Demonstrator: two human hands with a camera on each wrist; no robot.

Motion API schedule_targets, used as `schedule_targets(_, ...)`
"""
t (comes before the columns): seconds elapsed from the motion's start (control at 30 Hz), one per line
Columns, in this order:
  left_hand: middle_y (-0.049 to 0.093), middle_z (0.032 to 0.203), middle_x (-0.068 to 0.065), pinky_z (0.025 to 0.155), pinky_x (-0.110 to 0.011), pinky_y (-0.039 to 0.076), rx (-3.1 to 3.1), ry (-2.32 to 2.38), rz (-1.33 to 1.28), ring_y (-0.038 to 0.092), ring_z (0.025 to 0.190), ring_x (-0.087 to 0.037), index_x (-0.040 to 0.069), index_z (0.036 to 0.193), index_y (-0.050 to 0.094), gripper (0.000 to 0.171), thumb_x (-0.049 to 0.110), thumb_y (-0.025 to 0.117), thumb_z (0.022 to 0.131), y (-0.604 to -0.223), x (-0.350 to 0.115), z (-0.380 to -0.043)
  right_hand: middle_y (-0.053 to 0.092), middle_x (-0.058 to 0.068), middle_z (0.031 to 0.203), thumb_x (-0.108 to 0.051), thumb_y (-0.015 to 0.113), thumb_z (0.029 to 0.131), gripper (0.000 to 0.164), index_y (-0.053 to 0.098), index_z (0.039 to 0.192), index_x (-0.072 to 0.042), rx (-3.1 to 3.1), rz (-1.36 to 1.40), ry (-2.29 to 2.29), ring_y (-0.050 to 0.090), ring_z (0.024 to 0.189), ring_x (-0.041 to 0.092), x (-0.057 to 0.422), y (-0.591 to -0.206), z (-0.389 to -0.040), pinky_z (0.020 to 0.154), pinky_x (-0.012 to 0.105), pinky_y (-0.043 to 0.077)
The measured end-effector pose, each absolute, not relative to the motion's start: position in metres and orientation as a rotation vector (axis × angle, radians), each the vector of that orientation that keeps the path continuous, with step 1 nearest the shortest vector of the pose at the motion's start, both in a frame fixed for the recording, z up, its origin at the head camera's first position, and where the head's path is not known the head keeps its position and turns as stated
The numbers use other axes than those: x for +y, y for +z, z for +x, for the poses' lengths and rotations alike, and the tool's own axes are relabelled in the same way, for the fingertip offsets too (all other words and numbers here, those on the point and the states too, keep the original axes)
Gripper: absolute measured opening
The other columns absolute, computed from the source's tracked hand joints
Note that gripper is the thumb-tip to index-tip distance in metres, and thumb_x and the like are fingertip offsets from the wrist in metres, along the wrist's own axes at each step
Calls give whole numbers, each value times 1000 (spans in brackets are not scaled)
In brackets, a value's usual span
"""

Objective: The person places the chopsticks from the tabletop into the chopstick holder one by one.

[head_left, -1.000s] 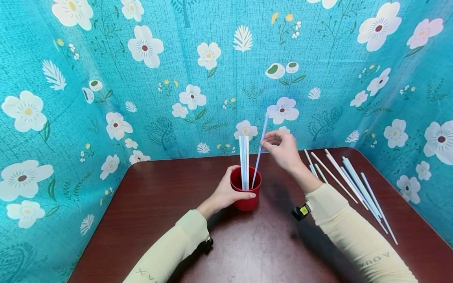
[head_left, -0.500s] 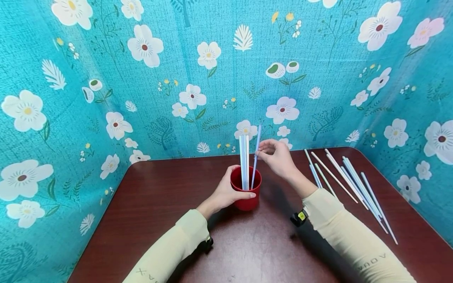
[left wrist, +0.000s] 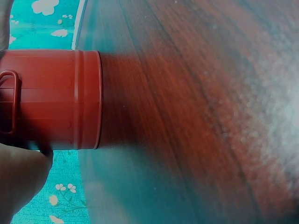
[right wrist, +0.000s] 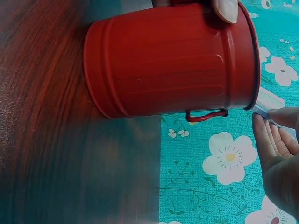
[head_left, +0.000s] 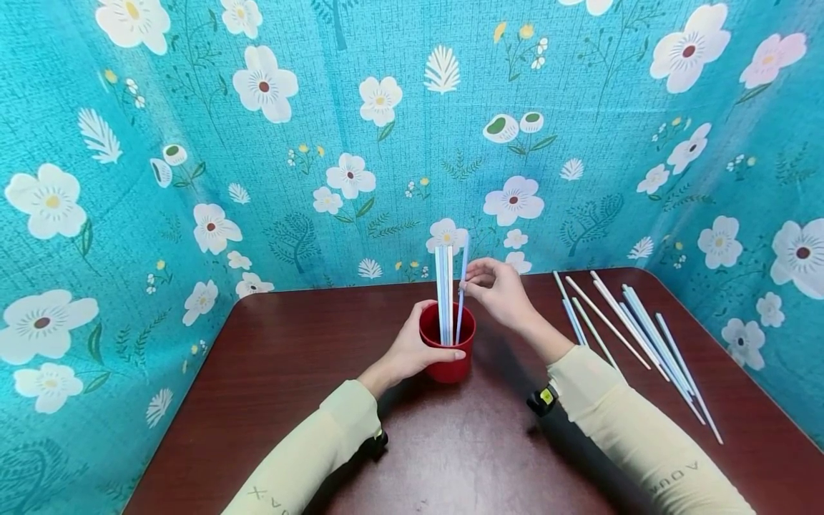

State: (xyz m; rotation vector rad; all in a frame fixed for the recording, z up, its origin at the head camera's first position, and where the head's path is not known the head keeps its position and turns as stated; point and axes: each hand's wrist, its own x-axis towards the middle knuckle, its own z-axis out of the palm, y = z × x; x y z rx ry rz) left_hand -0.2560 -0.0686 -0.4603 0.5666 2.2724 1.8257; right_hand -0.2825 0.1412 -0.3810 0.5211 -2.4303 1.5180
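Note:
My left hand (head_left: pixel 412 347) grips the red cup (head_left: pixel 448 368) from its left side, thumb across the front near the rim. Small loop handles show on the cup in both wrist views. A bundle of pale straws (head_left: pixel 444 286) stands upright inside it. Between thumb and fingertips, my right hand (head_left: pixel 502 292) pinches one light-blue straw (head_left: pixel 464 257) just right of that bundle. The lower end of this straw is inside the cup's mouth, nearly upright. In the right wrist view, the fingers (right wrist: pixel 264 140) are close beside the cup's rim.
Several loose straws (head_left: pixel 653 350) in pale blue, white, pink and green lie fanned out at the right of the dark brown table (head_left: pixel 290 343). Some pass behind the right forearm. A teal floral cloth (head_left: pixel 386 164) hangs along the back and sides.
My right hand has moved left and down, bringing the blue straw from a slant to nearly upright beside the bundle. The left hand and the cup have stayed in place.

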Motion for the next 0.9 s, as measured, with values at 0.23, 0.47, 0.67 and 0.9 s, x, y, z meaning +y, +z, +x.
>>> schedule_targets(0.23, 52, 142, 0, 93, -41, 58, 2262, 1823, 565, 49, 130, -22, 20, 148, 35, 90, 21, 90, 78, -447, -68, -249, 71, 23, 103, -1, 74, 92, 27, 64, 115, 8, -2418, 579, 1503, 71, 91, 32, 142, -392, -286, 84, 29, 59)
schedule_targets(0.47, 51, 144, -7, 95, -42, 56, 2245, 1822, 549, 49, 130, -26, 12, 150, 33, 89, 13, 88, 79, -430, -68, -238, 72, 16, 100, -3, 77, 90, 25, 66, 111, 4, -2426, 566, 1506, 71, 89, 26, 143, -408, -295, 85, 29, 59)
schedule_targets(0.67, 51, 144, -8, 95, -41, 56, 2245, 1822, 557, 49, 130, -26, 11, 149, 33, 88, 13, 87, 80, -428, -69, -236, 72, 16, 100, -3, 77, 90, 23, 66, 110, 2, -2415, 578, 1531, 71, 89, 26, 141, -411, -295, 81, 23, 57)
schedule_targets(0.9, 51, 145, -7, 96, -42, 56, 2256, 1809, 562, 49, 131, -27, 12, 151, 32, 91, 12, 88, 79, -442, -67, -246, 72, 17, 102, -3, 76, 90, 24, 66, 111, 3, -2431, 570, 1539, 71, 91, 27, 140, -412, -295, 84, 28, 58)
